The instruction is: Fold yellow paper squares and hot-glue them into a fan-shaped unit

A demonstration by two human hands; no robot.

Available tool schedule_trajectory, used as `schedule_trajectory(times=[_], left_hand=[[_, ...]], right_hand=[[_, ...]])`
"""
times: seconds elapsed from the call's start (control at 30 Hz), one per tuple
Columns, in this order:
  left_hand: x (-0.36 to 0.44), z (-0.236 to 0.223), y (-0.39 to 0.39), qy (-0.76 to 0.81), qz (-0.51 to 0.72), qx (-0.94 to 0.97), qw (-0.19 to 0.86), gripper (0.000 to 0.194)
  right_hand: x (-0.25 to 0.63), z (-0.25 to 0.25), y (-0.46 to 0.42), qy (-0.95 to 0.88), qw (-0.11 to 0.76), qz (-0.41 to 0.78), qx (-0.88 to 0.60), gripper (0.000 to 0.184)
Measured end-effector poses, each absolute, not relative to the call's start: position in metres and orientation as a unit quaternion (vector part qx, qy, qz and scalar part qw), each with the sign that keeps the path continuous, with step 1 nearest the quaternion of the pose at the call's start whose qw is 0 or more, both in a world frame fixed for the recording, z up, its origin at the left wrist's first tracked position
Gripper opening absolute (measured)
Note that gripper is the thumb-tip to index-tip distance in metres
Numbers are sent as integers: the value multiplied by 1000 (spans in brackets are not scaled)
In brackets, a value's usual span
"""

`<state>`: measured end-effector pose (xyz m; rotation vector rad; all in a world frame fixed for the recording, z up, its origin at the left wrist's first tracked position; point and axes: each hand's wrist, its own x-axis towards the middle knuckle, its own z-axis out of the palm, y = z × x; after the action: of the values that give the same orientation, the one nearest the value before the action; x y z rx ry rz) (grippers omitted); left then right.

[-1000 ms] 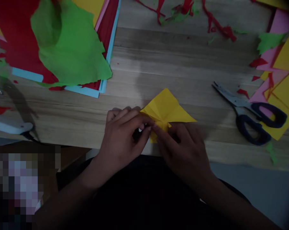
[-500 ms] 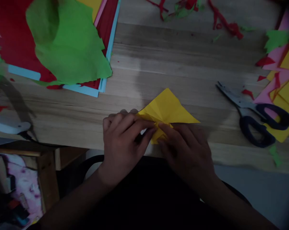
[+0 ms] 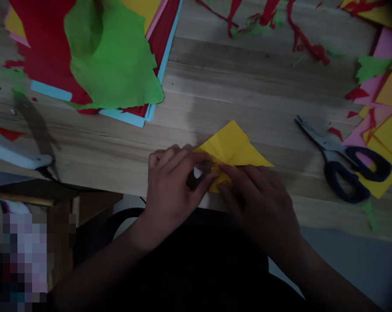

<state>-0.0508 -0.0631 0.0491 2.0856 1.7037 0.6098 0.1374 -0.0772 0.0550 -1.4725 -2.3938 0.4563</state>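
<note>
A creased yellow sheet of paper [image 3: 233,143] lies near the front edge of the wooden table, partly folded, one corner pointing away from me and another to the right. My left hand [image 3: 173,182] grips its left side, thumb and forefinger pinching close to the middle. From the right, my right hand [image 3: 259,190] closes on the lower part, its forefinger pressing near the centre and the thumb below. Both hands hide the paper's lower edges and side folds.
Scissors [image 3: 342,156] with dark handles lie right of my hands, partly over yellow and pink paper [image 3: 383,147]. Back left is a stack of coloured sheets topped by green paper [image 3: 114,60]. Red and green scraps [image 3: 308,41] lie at the back. A white corded device [image 3: 17,149] sits left.
The whole view has shifted slightly, so the stack appears farther right. My left thumb and forefinger look a little wider apart behind the pinch; both hands stay on the yellow paper.
</note>
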Motion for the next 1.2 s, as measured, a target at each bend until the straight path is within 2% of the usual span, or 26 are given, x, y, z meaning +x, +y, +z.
schedule_trajectory(times=[0.13,0.23,0.37,0.57,0.77,1.03,1.2], left_hand=[[-49,50,-66,618,195,741,176,19],[-49,49,-65,615,195,742,183,23],[-51,48,-61,603,198,753,175,22],[-56,40,-65,508,236,819,122,8],[-61,39,-76,500,207,837,85,21],[-62,40,-75,497,207,839,82,14],[-61,42,-75,512,166,840,67,20]], right_hand=[[144,65,-68,-830,194,135,-505,22],[147,70,-52,-854,168,90,-484,22],[148,66,-28,-895,127,121,-411,10],[149,56,-15,-909,133,171,-357,18],[153,52,-16,-903,171,179,-350,14],[152,52,-15,-898,167,192,-360,16],[152,51,-14,-904,161,189,-349,18]])
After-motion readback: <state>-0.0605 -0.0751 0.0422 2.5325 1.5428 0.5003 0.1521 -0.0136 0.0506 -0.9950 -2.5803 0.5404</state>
